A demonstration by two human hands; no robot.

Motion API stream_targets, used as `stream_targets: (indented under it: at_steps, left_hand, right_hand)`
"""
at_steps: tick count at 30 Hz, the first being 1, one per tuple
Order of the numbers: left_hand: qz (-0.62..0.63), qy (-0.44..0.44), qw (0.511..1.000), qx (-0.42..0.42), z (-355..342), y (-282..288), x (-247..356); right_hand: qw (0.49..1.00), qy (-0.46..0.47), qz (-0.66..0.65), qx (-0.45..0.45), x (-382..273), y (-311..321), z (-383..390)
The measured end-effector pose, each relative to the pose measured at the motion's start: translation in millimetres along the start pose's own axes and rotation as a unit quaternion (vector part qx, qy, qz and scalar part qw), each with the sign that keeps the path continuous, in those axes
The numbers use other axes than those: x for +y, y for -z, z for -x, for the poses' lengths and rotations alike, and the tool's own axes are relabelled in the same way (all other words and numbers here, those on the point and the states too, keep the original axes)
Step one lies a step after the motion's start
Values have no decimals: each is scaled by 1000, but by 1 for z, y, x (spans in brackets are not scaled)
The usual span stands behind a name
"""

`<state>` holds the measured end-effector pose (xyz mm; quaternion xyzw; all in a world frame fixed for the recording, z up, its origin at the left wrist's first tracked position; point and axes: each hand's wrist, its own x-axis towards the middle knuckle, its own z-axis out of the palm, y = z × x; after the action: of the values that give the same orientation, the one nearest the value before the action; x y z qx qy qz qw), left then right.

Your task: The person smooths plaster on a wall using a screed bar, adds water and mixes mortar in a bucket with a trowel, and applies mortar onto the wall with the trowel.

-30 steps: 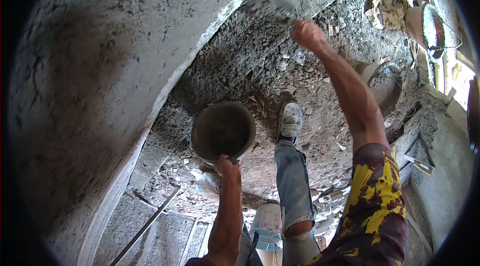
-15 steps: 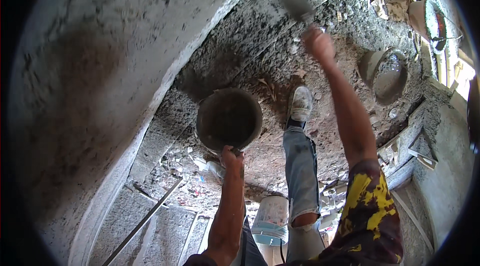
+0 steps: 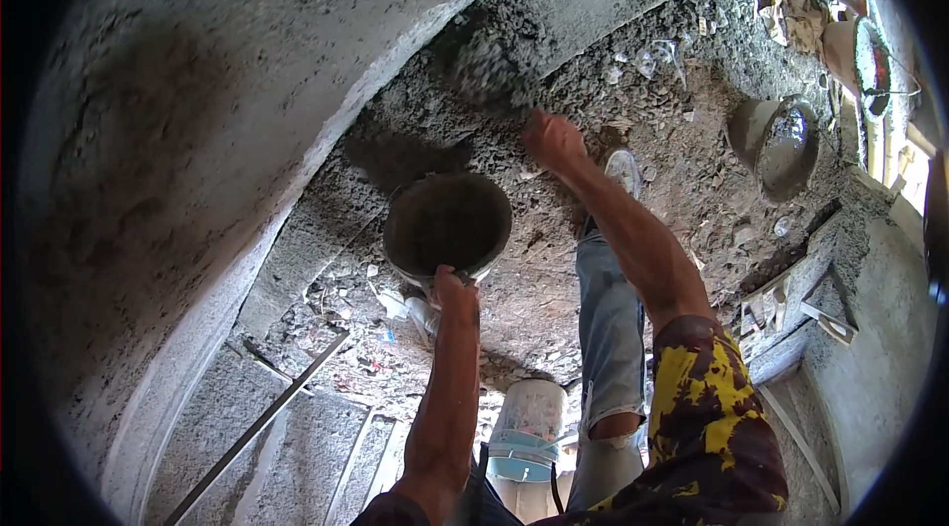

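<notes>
Lower now, right hand clenches a blurred trowel; left hand grips the mortar pan, fingers hidden.

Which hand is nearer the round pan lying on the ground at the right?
Right. The right hand is left of the pan, apart from it; the left hand is farther, gripping the dark bowl.

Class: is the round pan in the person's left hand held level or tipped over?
Roughly level: the pan shows its open, dark inside facing up, gripped at its near rim by the left hand.
</notes>
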<state>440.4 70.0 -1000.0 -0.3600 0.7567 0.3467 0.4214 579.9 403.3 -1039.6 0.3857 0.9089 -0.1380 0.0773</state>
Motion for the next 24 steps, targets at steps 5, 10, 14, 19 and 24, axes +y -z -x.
stream_targets:
  at_steps: [5, 10, 14, 19, 24]
  left_hand:
    - [35, 29, 999, 23, 9, -20, -5]
    - [-109, -213, 971, -12, -7, 43, 4]
    - [-436, -464, 771, -12, 53, 19, 35]
    - [-118, -182, 973, -80, 45, 4, 23]
    - [187, -10, 982, -15, 55, -21, 39]
  right_hand:
    - [978, 132, -161, 31, -73, 74, 64]
    - [940, -298, -89, -142, 55, 67, -32]
    - [946, -307, -98, 22, 119, 95, -67]
    - [916, 89, 336, -199, 78, 6, -51]
    - [983, 13, 123, -139, -52, 4, -38]
